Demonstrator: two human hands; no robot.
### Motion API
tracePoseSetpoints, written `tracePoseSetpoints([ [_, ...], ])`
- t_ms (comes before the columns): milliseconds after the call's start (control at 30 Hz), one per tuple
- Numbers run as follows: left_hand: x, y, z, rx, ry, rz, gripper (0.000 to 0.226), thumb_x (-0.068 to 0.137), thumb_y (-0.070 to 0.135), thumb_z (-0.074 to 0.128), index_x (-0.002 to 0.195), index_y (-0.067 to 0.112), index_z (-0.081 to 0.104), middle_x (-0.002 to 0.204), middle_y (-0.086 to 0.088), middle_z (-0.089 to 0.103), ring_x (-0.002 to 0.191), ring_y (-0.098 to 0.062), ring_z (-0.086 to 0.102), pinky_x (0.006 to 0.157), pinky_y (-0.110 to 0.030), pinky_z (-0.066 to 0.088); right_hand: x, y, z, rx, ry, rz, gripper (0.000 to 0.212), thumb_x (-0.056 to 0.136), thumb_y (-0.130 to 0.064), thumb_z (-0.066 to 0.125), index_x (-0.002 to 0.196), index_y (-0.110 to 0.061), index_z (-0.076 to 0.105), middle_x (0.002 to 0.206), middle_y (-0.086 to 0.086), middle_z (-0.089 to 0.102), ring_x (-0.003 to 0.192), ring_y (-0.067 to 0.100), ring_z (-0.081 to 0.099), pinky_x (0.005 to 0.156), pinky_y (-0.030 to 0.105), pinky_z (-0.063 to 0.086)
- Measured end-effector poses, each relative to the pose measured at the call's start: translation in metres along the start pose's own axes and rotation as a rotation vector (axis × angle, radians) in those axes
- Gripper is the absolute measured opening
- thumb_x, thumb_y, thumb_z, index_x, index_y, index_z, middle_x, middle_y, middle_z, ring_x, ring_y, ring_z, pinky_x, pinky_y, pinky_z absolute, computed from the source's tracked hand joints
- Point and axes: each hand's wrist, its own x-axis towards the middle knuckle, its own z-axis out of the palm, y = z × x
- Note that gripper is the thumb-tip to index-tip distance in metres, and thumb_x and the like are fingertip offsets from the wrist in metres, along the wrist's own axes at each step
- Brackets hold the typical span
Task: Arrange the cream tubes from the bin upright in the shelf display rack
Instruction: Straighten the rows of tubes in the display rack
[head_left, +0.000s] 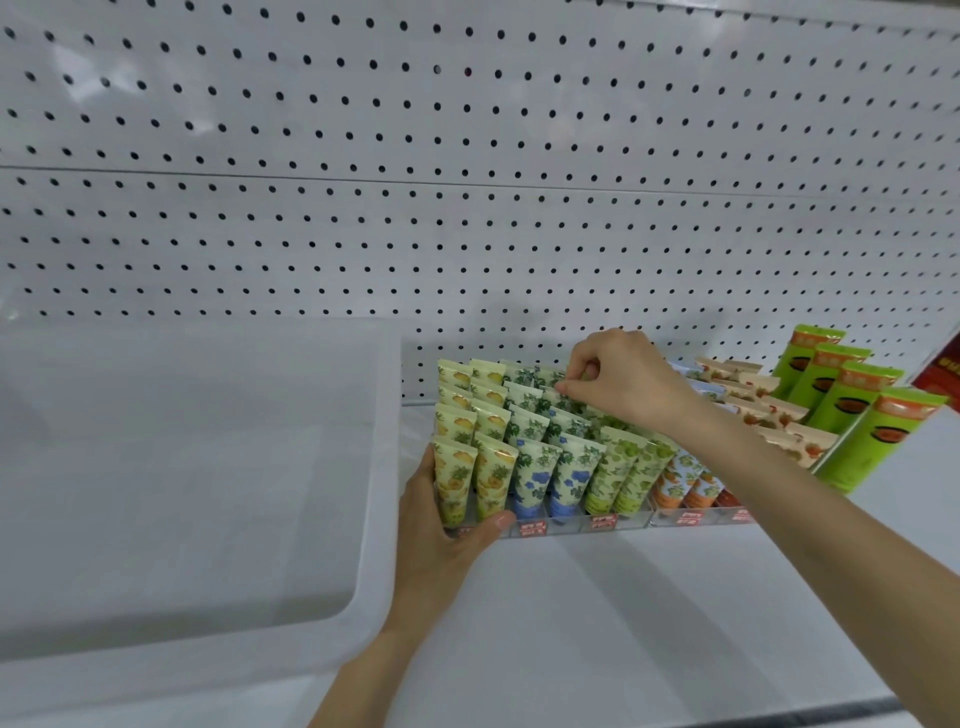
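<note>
Cream tubes (535, 467) stand upright in rows in the clear display rack (623, 522) on the white shelf (597, 623), just right of the white bin (376, 467). Our left hand (441, 540) grips the rack's near-left corner, thumb curled along its front edge. Our right hand (623, 379) reaches to the far rows and pinches the crimped top of 1 leaf-print tube (557, 397). Taller green tubes (857, 421) stand far right.

Single head cam, close in, fwd & down at rack (566, 527) on shelf (623, 623), pegboard (467, 156) across top half.
</note>
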Motion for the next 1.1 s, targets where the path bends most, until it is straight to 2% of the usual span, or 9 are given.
tracePoseSetpoints([
  [400,0.001,-0.005,0.000,0.023,0.001,-0.014,0.066,0.072,0.011,0.080,0.129,0.021,0.047,0.115,0.018,0.060,0.102,0.015,0.054,0.073,-0.001,0.043,0.000,-0.001,-0.001,-0.001,-0.016,-0.016,0.015,0.084,-0.025,0.070,0.077,-0.012,0.068,0.057,-0.014,0.045,0.053,0.000,0.041,0.068,0.024,0.036],
  [533,0.000,-0.001,0.000,0.016,-0.002,-0.001,0.060,0.073,0.006,0.078,0.121,0.025,0.047,0.110,0.020,0.059,0.097,0.020,0.054,0.070,0.000,0.042,0.002,0.002,-0.001,0.023,-0.013,-0.016,0.017,0.083,-0.026,0.072,0.080,-0.010,0.071,0.055,-0.013,0.045,0.051,0.001,0.041,0.064,0.022,0.035],
  [633,0.000,0.000,0.000,0.013,-0.003,0.004,0.058,0.073,0.005,0.078,0.117,0.027,0.047,0.108,0.019,0.060,0.095,0.021,0.054,0.068,0.000,0.042,0.002,0.003,-0.001,0.021,-0.021,-0.009,0.017,0.083,-0.028,0.072,0.081,-0.010,0.072,0.054,-0.012,0.046,0.050,0.001,0.041,0.055,0.017,0.033],
  [800,0.001,-0.005,0.000,0.028,0.007,0.016,0.057,0.072,0.006,0.078,0.113,0.032,0.049,0.101,0.027,0.065,0.097,0.018,0.055,0.071,0.000,0.041,0.002,0.002,-0.001,0.012,-0.029,-0.021,0.017,0.084,-0.028,0.071,0.080,-0.011,0.072,0.055,-0.013,0.047,0.051,0.001,0.042,0.055,0.017,0.033],
  [967,0.000,-0.003,0.001,0.009,0.012,0.039,0.059,0.072,0.000,0.077,0.117,0.025,0.049,0.105,0.019,0.064,0.097,0.017,0.056,0.071,-0.001,0.042,-0.002,0.008,-0.021,0.091,0.030,-0.011,0.012,0.084,-0.024,0.070,0.083,-0.012,0.073,0.058,0.001,0.051,0.049,0.008,0.041,0.049,0.013,0.032],
  [1067,0.000,-0.003,0.001,0.032,0.010,0.052,0.059,0.072,0.001,0.077,0.109,0.036,0.047,0.099,0.033,0.063,0.096,0.020,0.054,0.070,0.001,0.040,-0.011,0.021,-0.041,0.142,0.074,-0.004,0.007,0.084,-0.022,0.070,0.083,-0.015,0.073,0.065,0.008,0.057,0.051,0.011,0.044,0.048,0.008,0.034],
  [1100,0.000,-0.004,0.002,0.042,0.014,0.048,0.060,0.072,0.004,0.078,0.107,0.040,0.046,0.100,0.032,0.063,0.096,0.021,0.053,0.071,0.002,0.040,-0.014,0.026,-0.047,0.134,0.079,-0.007,0.007,0.084,-0.022,0.070,0.083,-0.016,0.073,0.065,0.009,0.058,0.051,0.011,0.045,0.048,0.007,0.034],
])
